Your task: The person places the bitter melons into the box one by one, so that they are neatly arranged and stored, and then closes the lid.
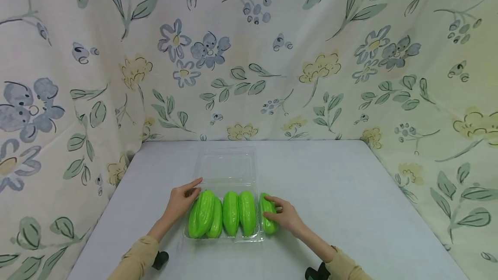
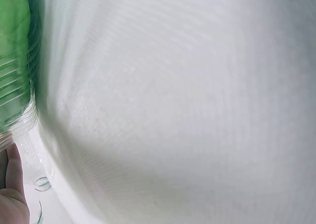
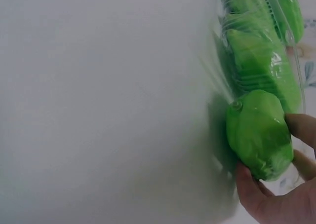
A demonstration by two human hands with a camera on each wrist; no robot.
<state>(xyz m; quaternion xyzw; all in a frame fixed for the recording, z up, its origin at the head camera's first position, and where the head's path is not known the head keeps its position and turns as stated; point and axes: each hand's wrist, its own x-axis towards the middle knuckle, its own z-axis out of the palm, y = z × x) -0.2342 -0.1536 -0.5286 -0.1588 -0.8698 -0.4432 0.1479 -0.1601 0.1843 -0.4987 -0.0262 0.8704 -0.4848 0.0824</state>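
Note:
A clear plastic clamshell box (image 1: 249,239) lies with its lid (image 1: 225,165) folded back. Inside are several bright green, ridged gourds (image 1: 231,214), with one on top of others at the left end. Just outside the box's right wall, my right hand (image 1: 285,216) grips another green gourd (image 1: 268,224); the right wrist view shows thumb and fingers around this gourd (image 3: 259,130). My left hand (image 1: 183,200) is at the box's left side, fingers extended along the rim near the leftmost gourd. In the left wrist view, the left hand's fingers (image 2: 14,169) reach the ribbed wall.
The box stands on a white-covered table (image 1: 330,185). A floral cloth (image 1: 249,55) hangs behind the table and along both sides. Black wrist-camera parts (image 1: 160,260) show beside the left sleeve, and others (image 1: 317,272) beside the right.

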